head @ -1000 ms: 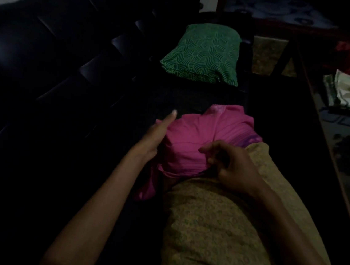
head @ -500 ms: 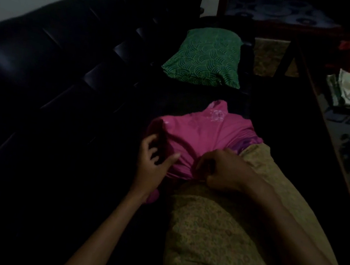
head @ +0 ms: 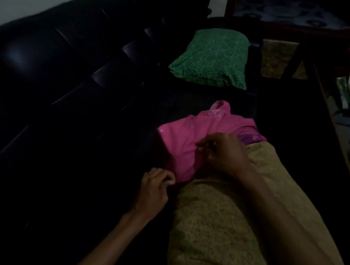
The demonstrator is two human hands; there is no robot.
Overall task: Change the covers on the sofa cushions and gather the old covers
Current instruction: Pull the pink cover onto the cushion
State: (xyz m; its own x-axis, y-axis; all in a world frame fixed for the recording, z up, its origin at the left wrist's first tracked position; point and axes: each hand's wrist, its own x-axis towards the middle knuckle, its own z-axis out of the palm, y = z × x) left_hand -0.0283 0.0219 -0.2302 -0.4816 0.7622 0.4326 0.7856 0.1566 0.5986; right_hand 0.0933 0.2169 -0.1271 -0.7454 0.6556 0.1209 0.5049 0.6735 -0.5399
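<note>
Fingers of both my left hand and right hand pinch the pink cover, partway on the tan cushion on the sofa; green cushion looks finished.

Both forearms bare up to the frame edge, no sleeves in view. Left hand & right hand are bare too: no gloves. Light's very dim, so nails etc. too dark to make out; just below the right hand, the lap is covered by olive-tan patterned cloth, prob. the person's garment.
</note>
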